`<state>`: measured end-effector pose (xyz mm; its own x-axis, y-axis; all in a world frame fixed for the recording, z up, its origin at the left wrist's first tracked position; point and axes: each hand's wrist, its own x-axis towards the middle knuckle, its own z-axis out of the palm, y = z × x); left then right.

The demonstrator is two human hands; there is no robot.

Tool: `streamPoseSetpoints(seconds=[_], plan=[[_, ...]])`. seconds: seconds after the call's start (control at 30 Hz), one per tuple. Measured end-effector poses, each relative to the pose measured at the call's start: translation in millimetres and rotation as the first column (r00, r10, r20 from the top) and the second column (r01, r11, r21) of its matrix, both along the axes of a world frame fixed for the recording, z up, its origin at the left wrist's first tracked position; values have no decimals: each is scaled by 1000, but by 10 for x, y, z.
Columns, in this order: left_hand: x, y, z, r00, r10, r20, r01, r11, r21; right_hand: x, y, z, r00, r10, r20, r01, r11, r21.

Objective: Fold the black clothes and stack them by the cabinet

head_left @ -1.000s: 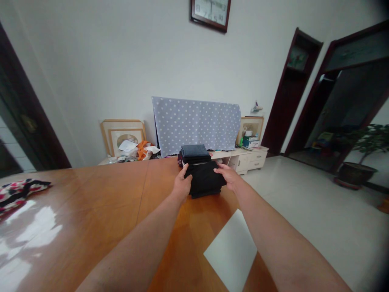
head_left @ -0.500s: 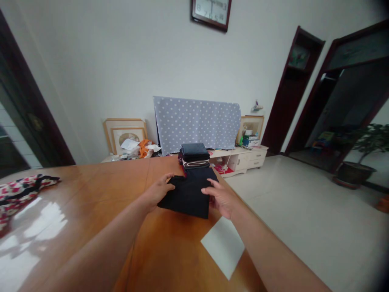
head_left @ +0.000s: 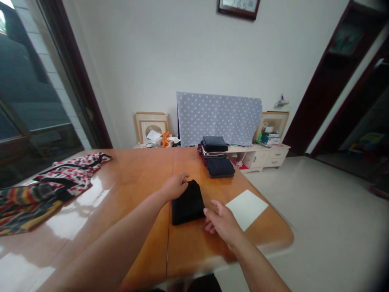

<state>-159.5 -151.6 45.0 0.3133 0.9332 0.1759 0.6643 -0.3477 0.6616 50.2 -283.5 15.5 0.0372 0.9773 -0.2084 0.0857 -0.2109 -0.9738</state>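
Note:
A black folded garment [head_left: 188, 202] lies on the wooden table [head_left: 142, 170] in front of me. My left hand [head_left: 176, 186] is at its far left edge, thumb on the cloth and index finger stretched out past it. At the near right corner is my right hand [head_left: 221, 221], with its fingers apart and the thumb tip by the cloth; whether it touches is hard to tell. Farther off, a dark navy folded garment [head_left: 220, 167] rests before a stack of folded clothes [head_left: 214, 146].
A white sheet [head_left: 247, 209] lies to the right, near the table's rounded corner. On the left are patterned clothes [head_left: 73, 174]. Behind the table stand a low white cabinet [head_left: 258, 158] and something draped in a grey dotted cloth [head_left: 219, 115].
The black garment has come away from the stack, leftward and nearer to me, and looks smaller and flat. The navy garment now shows fully. My view has turned left.

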Motion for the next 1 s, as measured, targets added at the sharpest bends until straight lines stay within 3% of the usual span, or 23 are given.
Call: streamPoseSetpoints(seconds=[0.13, 0.27, 0.33, 0.43, 0.5, 0.57, 0.63, 0.7, 0.83, 0.93, 1.0], plan=[[8, -630, -132, 992, -56, -115, 72, 988, 140, 61, -95, -146, 986, -130, 104, 106, 972, 210], [106, -1004, -274, 981, 31, -189, 15, 972, 236, -50, -158, -251, 969, -181, 167, 127, 949, 289], [142, -1032, -313, 993, 66, -97, -43, 974, 223, -97, -189, -270, 951, -213, 225, 128, 931, 341], [110, -1000, -342, 975, 82, 207, -109, 986, 124, -120, -241, -274, 921, -245, 302, 104, 903, 416], [13, -1008, -364, 865, 180, 468, -216, 976, 24, -116, -268, -282, 906, -259, 333, 93, 893, 441], [-140, -1063, -398, 657, 353, 666, -391, 915, -99, -110, -282, -301, 895, -271, 354, 89, 886, 454], [-325, -1149, -435, 453, 482, 750, -534, 820, -204, -107, -284, -324, 886, -268, 377, 69, 882, 466], [-508, -1240, -456, 331, 537, 776, -588, 760, -275, -106, -284, -339, 874, -261, 409, 39, 878, 476], [-748, -1346, -407, 231, 605, 762, -559, 724, -404, -106, -297, -330, 839, -260, 478, -6, 875, 485], [-807, -1341, -341, 265, 659, 704, -546, 704, -453, -107, -310, -321, 827, -265, 495, -12, 874, 486], [-831, -1319, -327, 316, 657, 684, -537, 718, -442, -107, -312, -325, 821, -269, 503, -12, 873, 488]])
